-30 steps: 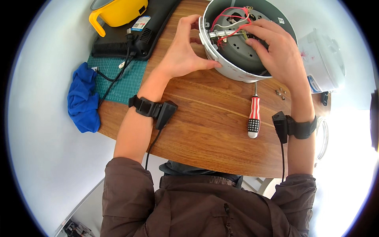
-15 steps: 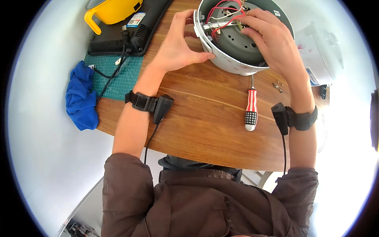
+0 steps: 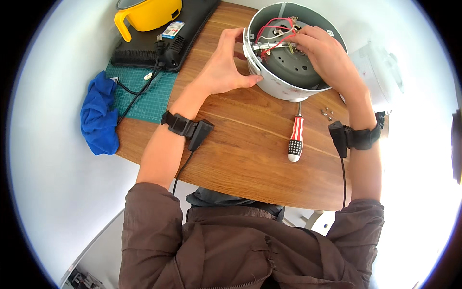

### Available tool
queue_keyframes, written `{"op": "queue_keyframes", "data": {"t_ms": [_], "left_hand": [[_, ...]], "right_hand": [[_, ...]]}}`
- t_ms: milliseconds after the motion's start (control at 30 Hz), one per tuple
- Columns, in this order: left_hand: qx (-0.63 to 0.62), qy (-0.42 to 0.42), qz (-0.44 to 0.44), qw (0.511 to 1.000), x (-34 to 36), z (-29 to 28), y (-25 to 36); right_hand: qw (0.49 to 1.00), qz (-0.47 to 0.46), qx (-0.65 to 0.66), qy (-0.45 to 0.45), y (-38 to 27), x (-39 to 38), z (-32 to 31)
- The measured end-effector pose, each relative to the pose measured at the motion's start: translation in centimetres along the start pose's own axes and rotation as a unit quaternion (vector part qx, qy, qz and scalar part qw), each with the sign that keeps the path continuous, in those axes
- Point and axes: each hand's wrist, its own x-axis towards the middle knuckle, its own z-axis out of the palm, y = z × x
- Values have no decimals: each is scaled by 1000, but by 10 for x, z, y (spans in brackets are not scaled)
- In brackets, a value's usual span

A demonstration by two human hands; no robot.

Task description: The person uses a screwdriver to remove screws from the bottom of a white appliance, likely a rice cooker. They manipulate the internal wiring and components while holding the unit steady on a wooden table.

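At the far side of the table stands a white rice cooker body (image 3: 281,91), open at the top, with a grey metal inside. Red and white wires (image 3: 276,26) and a silver metal bracket (image 3: 274,46) show in it. My left hand (image 3: 224,67) holds its left side, thumb low on the outer wall and fingers by the rim. Reaching over the right rim, my right hand (image 3: 327,55) has its fingers pinched together by the wires at the bracket's right end. What lies between those fingertips is hidden.
A red-and-white-handled screwdriver (image 3: 296,137) lies in front of the cooker body, near several small screws (image 3: 327,113). To the left are a yellow pot (image 3: 149,14), a black appliance (image 3: 192,29), a green cutting mat (image 3: 154,96) and a blue cloth (image 3: 100,118). A white container (image 3: 378,77) stands right.
The whole view has shifted slightly. Both hands keep their places at the cooker body, the right one still inside, its fingers drawn a little closer around the wires.
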Motion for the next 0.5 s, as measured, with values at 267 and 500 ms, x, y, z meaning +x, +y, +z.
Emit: {"op": "queue_keyframes", "data": {"t_ms": [267, 500], "left_hand": [[-11, 0, -18, 1000, -2, 2, 9], [21, 14, -3, 1000, -4, 2, 13]], "right_hand": [[995, -27, -87, 39, -10, 3, 7], [995, -48, -68, 45, -8, 3, 9]]}}
